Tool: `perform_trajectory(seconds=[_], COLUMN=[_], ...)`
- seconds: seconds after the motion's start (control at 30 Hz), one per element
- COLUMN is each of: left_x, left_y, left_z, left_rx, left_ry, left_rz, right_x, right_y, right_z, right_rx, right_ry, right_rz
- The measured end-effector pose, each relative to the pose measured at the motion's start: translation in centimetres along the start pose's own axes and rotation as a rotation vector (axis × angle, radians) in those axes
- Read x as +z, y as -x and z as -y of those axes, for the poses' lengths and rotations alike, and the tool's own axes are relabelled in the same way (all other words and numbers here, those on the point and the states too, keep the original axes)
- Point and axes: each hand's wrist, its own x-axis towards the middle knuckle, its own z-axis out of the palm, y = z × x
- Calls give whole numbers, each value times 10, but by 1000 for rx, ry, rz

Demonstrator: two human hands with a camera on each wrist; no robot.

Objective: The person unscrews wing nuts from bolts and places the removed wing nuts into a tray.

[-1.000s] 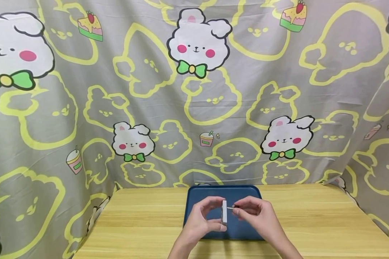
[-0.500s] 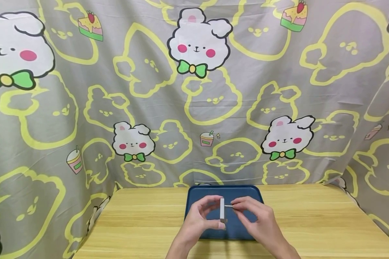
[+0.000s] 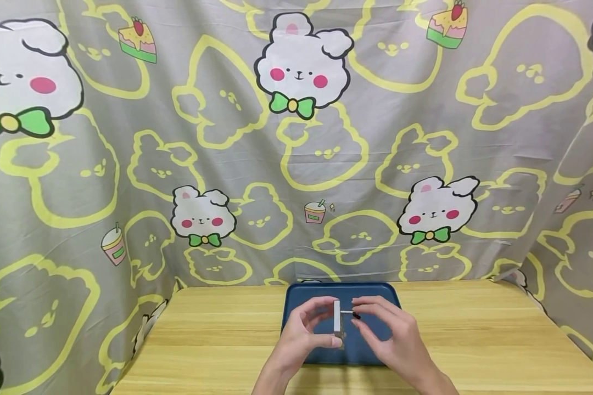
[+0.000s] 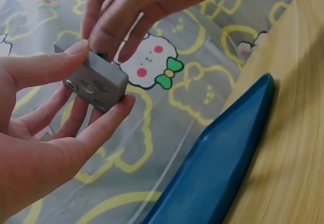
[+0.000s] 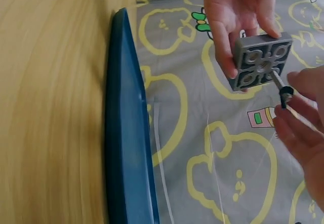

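Observation:
My left hand [image 3: 303,329] grips a grey square block [image 3: 337,317] between thumb and fingers, above the blue tray. In the right wrist view the block's face shows several round holes. A silver screw [image 5: 277,78] with a dark end sticks out of that face. Its dark end [image 5: 286,93] sits between the thumb and fingers of my right hand [image 3: 397,332], which are spread around it; whether they touch it is hard to tell. The left wrist view shows the block's other side, also with round holes, and my right hand [image 4: 126,19] behind it.
Under my hands a blue tray [image 3: 296,293] lies on a light wooden table [image 3: 217,329]. Patterned grey cloth [image 3: 247,164] hangs behind the table and along both its sides.
My right fingers, earlier pinching the screw's end, have spread apart around it. The block and left hand have shifted slightly left and up, and the screw stands out from the block.

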Motion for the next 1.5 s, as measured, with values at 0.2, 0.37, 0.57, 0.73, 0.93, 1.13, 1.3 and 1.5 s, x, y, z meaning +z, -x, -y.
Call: perform_trajectory(seconds=[0.2,0.37,0.57,0.73,0.93,1.13,1.3,1.5], left_x=[4,9,12,13,13,12,10,6], left_y=[1,2,2,1,1,1,2,1], left_z=[-2,-3,-3,-2,0,0,0,0], left_rx=[23,42,57,66,73,55,29,22], left_ry=[-33,-88,-136,-161,-180,-165,-108,-52], left_rz=[-15,-16,-16,-5,3,-8,-9,10], right_x=[-7,-12,-15,-18,-20,-18,-13,-6], right_y=[-4,-8,-9,-8,-7,-5,-3,-2], right_z=[5,2,-4,-6,-7,-6,-2,4], right_rx=[492,871,1018,1052,1041,978,804,562], right_ry=[-219,-447,-587,-644,-700,-606,-434,-285], right_rz=[-12,23,132,181,215,198,167,76])
